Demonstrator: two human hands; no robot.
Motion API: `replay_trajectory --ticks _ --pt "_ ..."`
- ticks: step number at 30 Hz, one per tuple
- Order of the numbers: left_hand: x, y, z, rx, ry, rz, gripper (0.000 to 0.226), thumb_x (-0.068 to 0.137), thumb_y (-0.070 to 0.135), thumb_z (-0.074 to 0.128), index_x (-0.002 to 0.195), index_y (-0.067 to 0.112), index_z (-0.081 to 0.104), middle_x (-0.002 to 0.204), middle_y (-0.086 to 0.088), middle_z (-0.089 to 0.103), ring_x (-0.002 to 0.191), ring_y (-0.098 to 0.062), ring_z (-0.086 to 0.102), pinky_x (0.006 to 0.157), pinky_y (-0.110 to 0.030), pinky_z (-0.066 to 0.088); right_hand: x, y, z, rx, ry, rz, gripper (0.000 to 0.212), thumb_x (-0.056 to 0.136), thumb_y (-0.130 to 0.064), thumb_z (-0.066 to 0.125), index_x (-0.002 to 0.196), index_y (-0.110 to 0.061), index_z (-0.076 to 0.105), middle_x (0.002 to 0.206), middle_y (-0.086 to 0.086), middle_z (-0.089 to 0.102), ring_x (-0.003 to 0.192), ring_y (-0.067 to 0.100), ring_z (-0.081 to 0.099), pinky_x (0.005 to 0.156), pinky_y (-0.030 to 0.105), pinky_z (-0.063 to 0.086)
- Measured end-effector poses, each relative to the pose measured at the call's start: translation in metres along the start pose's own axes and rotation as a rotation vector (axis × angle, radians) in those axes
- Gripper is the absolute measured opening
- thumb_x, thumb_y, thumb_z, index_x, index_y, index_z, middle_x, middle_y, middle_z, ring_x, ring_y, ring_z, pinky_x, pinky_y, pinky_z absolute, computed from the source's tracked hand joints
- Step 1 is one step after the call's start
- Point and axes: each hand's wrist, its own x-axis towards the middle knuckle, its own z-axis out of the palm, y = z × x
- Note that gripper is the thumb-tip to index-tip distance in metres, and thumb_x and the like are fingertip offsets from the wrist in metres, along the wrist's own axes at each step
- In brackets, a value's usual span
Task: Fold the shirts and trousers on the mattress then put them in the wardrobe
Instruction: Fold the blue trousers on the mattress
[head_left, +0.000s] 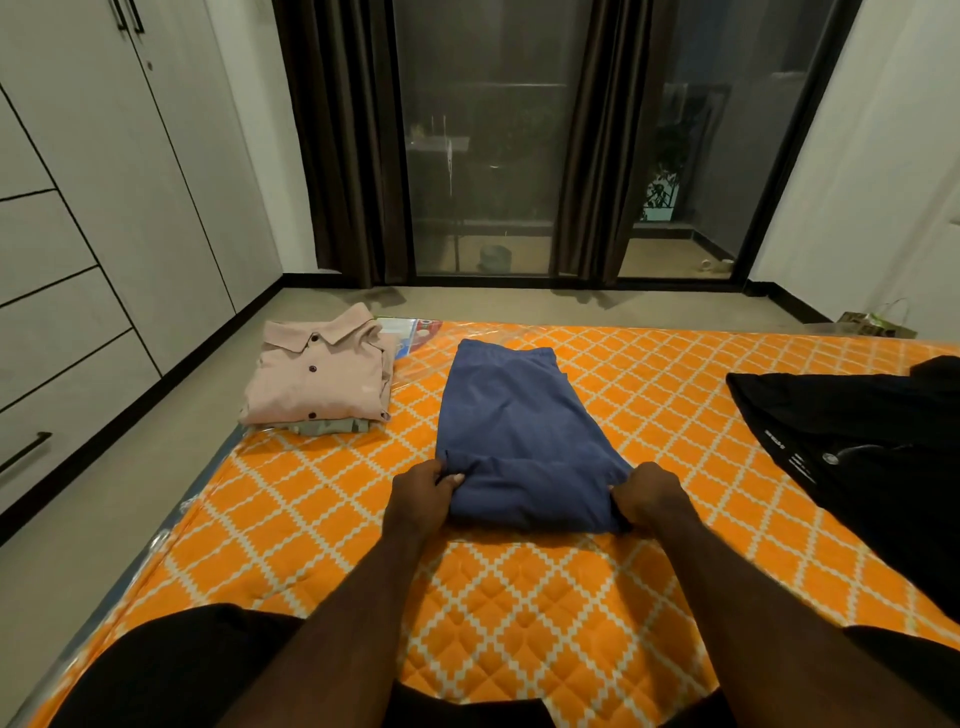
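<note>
Blue trousers (524, 436), part-folded at mid-mattress (519, 597); left hand (423, 493) and right hand (649, 496) each pinch a near corner. The cloth looks light, limp and crease-prone, best gripped at corners, layers together

a home bedroom: orange quilted mattress (519, 597) on the floor, wardrobe (104, 182) at left, curtained glass doors (493, 156) far.

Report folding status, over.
Left hand, right hand grip near edge of blue garment, on mattress. Pink shirt folded, far left. Black garment spread, right. Nothing blocks the fold.
</note>
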Motion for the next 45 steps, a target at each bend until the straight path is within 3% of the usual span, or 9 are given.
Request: replay_trajectory --ticks 3,8,14,19,23,29,34,38,45 --pt "0.001 0.002 0.001 0.045 -0.015 -0.068 0.034 0.089 0.038 0.073 0.115 0.018 0.063 0.107 -0.006 0.069 0.099 -0.03 0.065 0.076 -0.035 0.05 -0.009 0.002 0.005 -0.201 0.045 -0.02 0.043 0.099 -0.041 0.055 0.128 -0.01 0.058 0.129 0.015 0.062 0.115 0.036 0.065 0.093 0.044 0.056" --pt "0.001 -0.001 -0.008 0.207 0.134 0.102 0.041 0.079 0.034 0.083 0.103 0.022 0.052 0.105 -0.001 0.05 0.092 -0.021 0.052 0.073 -0.035 0.05 -0.015 -0.002 0.009 -0.324 0.107 -0.324 0.025 0.101 -0.026 0.048 0.124 -0.017 0.044 0.124 0.012 0.053 0.109 0.034 0.059 0.08 0.041 0.046" --pt "0.002 0.005 -0.015 0.443 -0.077 0.392 0.02 0.09 0.013 0.063 0.103 0.027 0.062 0.113 0.003 0.059 0.105 -0.023 0.052 0.081 -0.038 0.049 -0.018 -0.005 0.005 -0.319 0.321 -0.585 0.021 0.099 -0.02 0.051 0.119 -0.021 0.046 0.128 0.004 0.043 0.106 0.026 0.051 0.073 0.035 0.042" --pt "0.008 -0.004 -0.037 0.51 -0.368 0.195 0.059 0.08 0.053 0.048 0.138 0.051 0.048 0.131 -0.006 0.048 0.12 -0.033 0.051 0.104 -0.041 0.046 0.001 0.015 0.014 -0.482 -0.142 -0.695 0.059 0.098 -0.022 0.058 0.154 -0.023 0.04 0.165 0.007 0.028 0.15 0.029 0.029 0.119 0.041 0.029" --pt "0.015 -0.025 -0.037 0.505 -0.476 0.151 0.066 0.085 0.058 0.052 0.145 0.065 0.025 0.142 -0.009 0.043 0.127 -0.039 0.049 0.111 -0.044 0.042 -0.003 0.018 0.018 -0.513 -0.287 -0.627 0.072 0.104 -0.018 0.053 0.163 -0.024 0.011 0.172 0.007 0.003 0.158 0.032 0.007 0.126 0.042 0.015" --pt "0.015 -0.025 -0.034 0.507 -0.446 0.166 0.079 0.084 0.039 0.063 0.153 0.051 0.026 0.143 -0.008 0.049 0.129 -0.033 0.047 0.105 -0.044 0.044 -0.003 0.02 0.013 -0.39 -0.31 -0.586 0.074 0.1 -0.014 0.055 0.163 -0.023 0.016 0.171 0.007 0.01 0.157 0.034 0.011 0.124 0.044 0.02" --pt "0.017 -0.025 -0.028 0.339 -0.353 0.089 0.066 0.084 0.032 0.062 0.146 0.045 0.043 0.132 -0.004 0.064 0.118 -0.029 0.06 0.098 -0.045 0.052 -0.004 0.013 0.011 -0.176 -0.151 -0.542 0.057 0.09 -0.042 0.055 0.144 -0.025 0.042 0.141 0.009 0.054 0.118 0.037 0.06 0.093 0.044 0.05" --pt "0.012 -0.017 -0.022 -0.004 -0.219 0.006 0.047 0.096 0.028 0.067 0.141 0.024 0.054 0.124 -0.004 0.067 0.108 -0.025 0.064 0.087 -0.038 0.054 -0.007 0.002 0.007 0.068 -0.025 -0.536 0.022 0.1 -0.033 0.057 0.113 -0.016 0.051 0.102 0.012 0.068 0.09 0.033 0.064 0.075 0.042 0.048" --pt "0.001 -0.009 -0.022 -0.175 -0.123 -0.053 0.039 0.095 0.047 0.065 0.123 0.019 0.065 0.111 0.0 0.07 0.1 -0.019 0.065 0.086 -0.039 0.057 -0.011 -0.002 0.005 0.174 0.047 -0.465 0.024 0.104 -0.038 0.053 0.113 -0.016 0.055 0.104 0.012 0.069 0.092 0.033 0.064 0.07 0.036 0.041"
